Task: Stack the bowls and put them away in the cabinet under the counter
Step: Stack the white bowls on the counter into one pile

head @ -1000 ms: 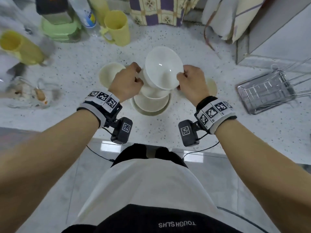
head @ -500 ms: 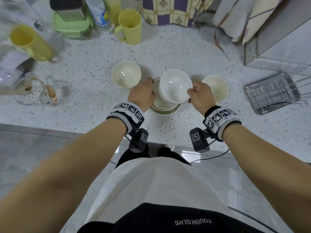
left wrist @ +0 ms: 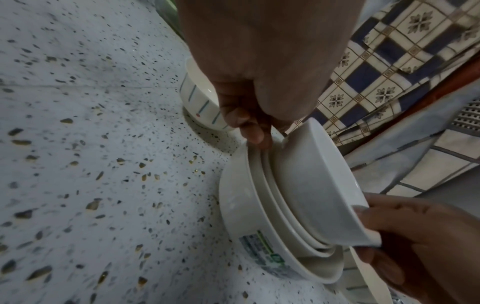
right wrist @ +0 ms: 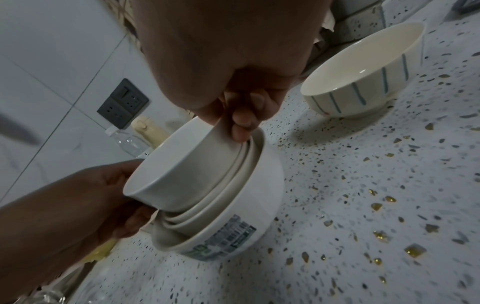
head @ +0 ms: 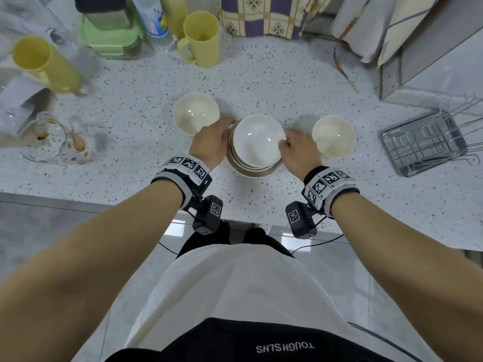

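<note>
A stack of white bowls stands on the speckled counter, its lowest bowl bearing a label. The top bowl sits nested in it, slightly tilted. My left hand grips the top bowl's left rim and my right hand pinches its right rim; the right wrist view shows my right fingers curled over the edge. Two striped bowls stand apart, one to the left and one to the right.
Two yellow mugs, a green container and a bottle line the back. A glass jug lies at the left, a wire rack at the right. The counter edge is near my body.
The top bowl, held up and tipped above the stack a second ago, has come down into the stack. Both hands came down with it and still hold its rim.
</note>
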